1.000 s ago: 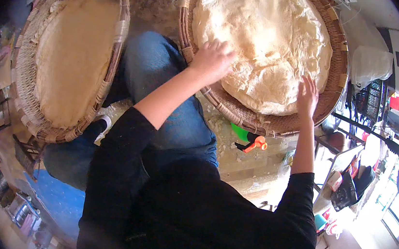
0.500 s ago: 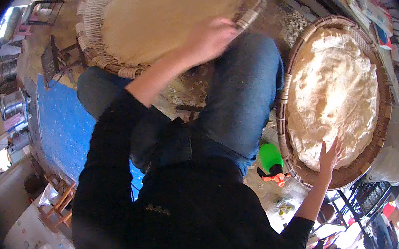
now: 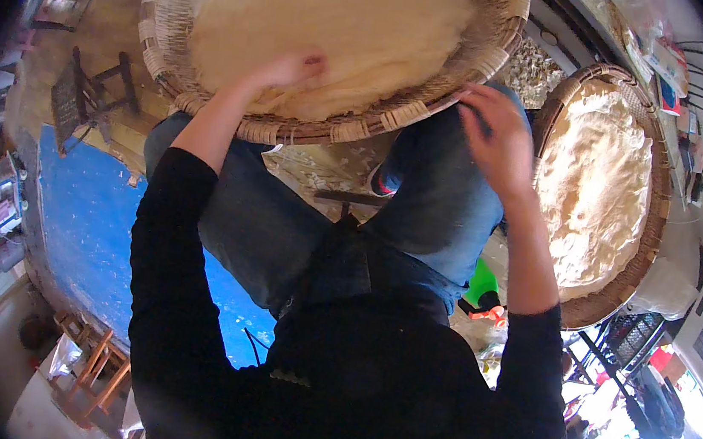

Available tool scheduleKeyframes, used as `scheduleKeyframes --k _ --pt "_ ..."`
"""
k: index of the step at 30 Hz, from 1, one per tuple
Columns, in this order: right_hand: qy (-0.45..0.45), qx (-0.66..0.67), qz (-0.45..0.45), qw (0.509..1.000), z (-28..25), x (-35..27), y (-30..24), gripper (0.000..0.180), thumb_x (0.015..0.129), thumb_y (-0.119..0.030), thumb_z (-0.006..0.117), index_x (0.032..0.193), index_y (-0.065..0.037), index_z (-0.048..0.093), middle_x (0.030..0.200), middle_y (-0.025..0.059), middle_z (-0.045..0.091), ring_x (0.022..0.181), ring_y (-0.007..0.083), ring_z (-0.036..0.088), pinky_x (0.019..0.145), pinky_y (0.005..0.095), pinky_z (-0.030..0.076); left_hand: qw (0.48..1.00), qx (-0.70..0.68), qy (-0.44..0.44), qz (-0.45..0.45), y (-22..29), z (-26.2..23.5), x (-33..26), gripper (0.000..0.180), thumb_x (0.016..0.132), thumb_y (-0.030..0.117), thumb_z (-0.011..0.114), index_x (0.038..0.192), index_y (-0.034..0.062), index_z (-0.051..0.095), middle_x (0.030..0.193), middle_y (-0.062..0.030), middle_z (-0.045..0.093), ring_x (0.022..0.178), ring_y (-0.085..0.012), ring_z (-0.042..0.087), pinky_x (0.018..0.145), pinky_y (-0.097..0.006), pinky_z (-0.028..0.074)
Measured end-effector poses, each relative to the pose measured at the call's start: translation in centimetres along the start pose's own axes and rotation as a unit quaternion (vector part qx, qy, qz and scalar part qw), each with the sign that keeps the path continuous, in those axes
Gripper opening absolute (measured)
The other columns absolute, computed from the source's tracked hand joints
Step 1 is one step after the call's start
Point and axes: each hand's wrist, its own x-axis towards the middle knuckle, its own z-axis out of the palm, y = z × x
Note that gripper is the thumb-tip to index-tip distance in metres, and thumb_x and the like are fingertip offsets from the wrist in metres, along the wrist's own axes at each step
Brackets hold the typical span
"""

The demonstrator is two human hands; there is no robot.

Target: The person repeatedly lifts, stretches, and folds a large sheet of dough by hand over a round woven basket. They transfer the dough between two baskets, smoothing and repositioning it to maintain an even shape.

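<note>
A large round woven basket (image 3: 388,119) tilts across my knees, its inside covered by a smooth beige layer (image 3: 338,25) that looks like flour or fine powder. Over the near left part of that layer is my left hand (image 3: 292,69), fingers curled inward; whatever they hold, if anything, is hidden. My right hand (image 3: 498,141) is at the basket's near right rim, fingers apart and fingertips at the weave. To the right stands a second woven basket (image 3: 660,201), filled with a lumpy, creased pale mass (image 3: 595,185); neither hand is on it.
A green bottle with an orange spray head (image 3: 485,289) stands beside my right thigh. Left of me lies a blue surface (image 3: 111,228), with a small dark chair (image 3: 95,94) beyond it. Wood-like shavings (image 3: 542,72) lie between the baskets.
My right hand has left the pale mass in the right basket and come up to the large basket's rim. My left hand has moved left, over the beige layer. The large basket appears further right.
</note>
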Motion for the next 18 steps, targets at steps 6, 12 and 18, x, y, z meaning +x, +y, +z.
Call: scheduleKeyframes --k 6,12,18 --pt "-0.231 -0.024 -0.009 0.973 12.6 8.0 -3.9 0.028 0.094 -0.028 0.051 0.106 -0.010 0.068 0.103 0.0149 0.067 0.093 0.0369 0.063 0.081 0.0456 0.051 0.985 0.023 0.172 0.017 -1.0 2.5 1.1 0.027 0.095 0.029 0.058 0.103 0.0045 0.063 0.095 -0.0127 0.069 0.084 -0.0227 0.064 0.072 -0.039 0.051" --pt "-0.370 -0.094 -0.009 0.924 16.3 8.7 -2.3 0.034 0.096 -0.034 0.045 0.106 -0.009 0.066 0.111 0.0155 0.066 0.102 0.0367 0.061 0.087 0.0485 0.049 0.884 -0.166 0.435 0.035 -1.4 -4.1 1.7 0.036 0.093 0.019 0.058 0.126 0.0057 0.058 0.115 -0.0154 0.067 0.096 -0.0305 0.066 0.079 -0.039 0.051" --pt "-0.363 -0.020 0.028 0.931 14.6 9.2 -4.5 0.040 0.097 -0.038 0.045 0.118 -0.008 0.061 0.120 0.0161 0.061 0.110 0.0335 0.058 0.093 0.0451 0.047 0.810 0.121 0.569 0.072 4.1 -9.4 -5.3 0.022 0.091 0.013 0.060 0.111 0.0102 0.067 0.106 -0.0100 0.069 0.088 -0.0243 0.067 0.077 -0.036 0.054"
